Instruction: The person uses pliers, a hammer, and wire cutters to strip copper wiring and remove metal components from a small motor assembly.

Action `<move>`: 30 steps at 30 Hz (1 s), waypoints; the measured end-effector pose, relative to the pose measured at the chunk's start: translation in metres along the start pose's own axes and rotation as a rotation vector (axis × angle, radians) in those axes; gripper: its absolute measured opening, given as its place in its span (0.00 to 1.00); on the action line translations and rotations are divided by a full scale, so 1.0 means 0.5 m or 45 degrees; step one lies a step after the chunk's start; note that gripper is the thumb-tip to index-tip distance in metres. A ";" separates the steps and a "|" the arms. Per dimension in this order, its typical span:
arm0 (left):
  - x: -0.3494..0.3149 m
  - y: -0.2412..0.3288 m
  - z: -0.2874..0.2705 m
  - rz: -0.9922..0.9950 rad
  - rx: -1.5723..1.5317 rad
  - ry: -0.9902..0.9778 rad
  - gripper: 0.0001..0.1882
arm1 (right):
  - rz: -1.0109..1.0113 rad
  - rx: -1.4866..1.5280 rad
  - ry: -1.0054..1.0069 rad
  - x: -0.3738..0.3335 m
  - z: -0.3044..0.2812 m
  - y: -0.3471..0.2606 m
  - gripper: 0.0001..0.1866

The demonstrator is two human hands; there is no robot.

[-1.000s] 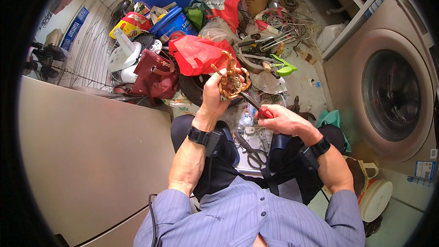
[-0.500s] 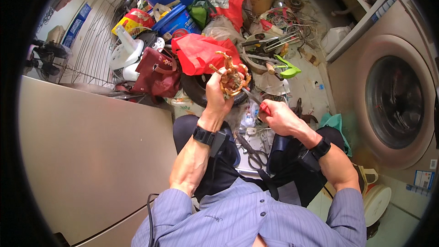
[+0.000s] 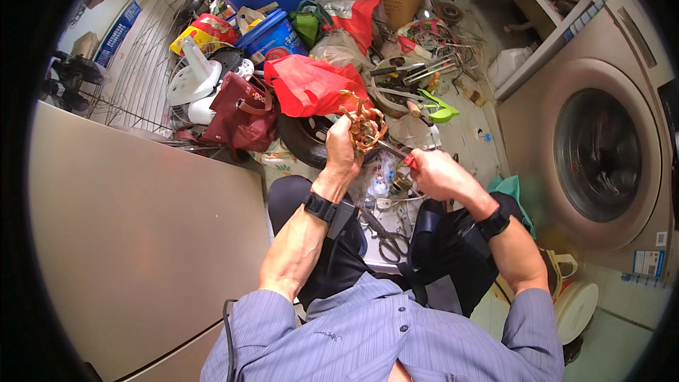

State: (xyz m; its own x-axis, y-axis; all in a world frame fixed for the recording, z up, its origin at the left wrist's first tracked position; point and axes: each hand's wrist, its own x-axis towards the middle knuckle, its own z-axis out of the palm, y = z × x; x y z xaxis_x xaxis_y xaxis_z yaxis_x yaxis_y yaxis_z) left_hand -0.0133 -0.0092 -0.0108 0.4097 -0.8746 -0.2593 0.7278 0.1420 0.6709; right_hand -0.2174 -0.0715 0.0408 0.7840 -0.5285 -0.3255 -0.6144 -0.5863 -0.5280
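Note:
In front of my knees, my left hand (image 3: 341, 150) is closed round a ring-shaped copper winding (image 3: 364, 132), with loose copper ends sticking up from it. It looks like the coil of a motor. My right hand (image 3: 444, 175) grips a screwdriver (image 3: 396, 151) by its red handle. The metal shaft points left, its tip at the right side of the winding; whether it goes inside the coil is hidden. Below both hands, dark-handled scissors (image 3: 387, 237) lie between my feet among small metal bits.
Behind the winding are a black tyre (image 3: 300, 141) and a red bag (image 3: 315, 85). A washing machine (image 3: 566, 120) stands on the right, a beige cabinet-like panel (image 3: 141, 240) on the left. Tangled wires (image 3: 438, 39), a green-handled tool (image 3: 440, 107) and a maroon bag (image 3: 244, 113) lie farther off.
Both hands have shifted slightly right, with the winding turned a little. The right hand has drawn slightly away from the coil, and more of the screwdriver shaft shows.

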 end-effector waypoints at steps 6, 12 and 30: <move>-0.025 0.036 0.004 -0.019 -0.142 -0.060 0.21 | -0.056 0.408 0.055 0.020 0.034 -0.010 0.09; -0.017 0.021 0.028 0.106 -0.162 -0.040 0.20 | -0.077 0.645 0.297 0.024 0.109 0.007 0.07; 0.008 0.007 0.022 -0.004 -0.233 0.042 0.23 | 0.039 0.358 0.076 0.034 0.009 0.000 0.10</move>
State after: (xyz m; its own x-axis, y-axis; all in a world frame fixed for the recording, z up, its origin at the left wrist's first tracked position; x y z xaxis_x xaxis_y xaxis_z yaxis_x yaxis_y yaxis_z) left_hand -0.0151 -0.0175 -0.0016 0.4231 -0.8598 -0.2859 0.8157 0.2240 0.5334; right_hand -0.2038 -0.0779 0.0318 0.7539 -0.5836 -0.3019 -0.5825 -0.3809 -0.7181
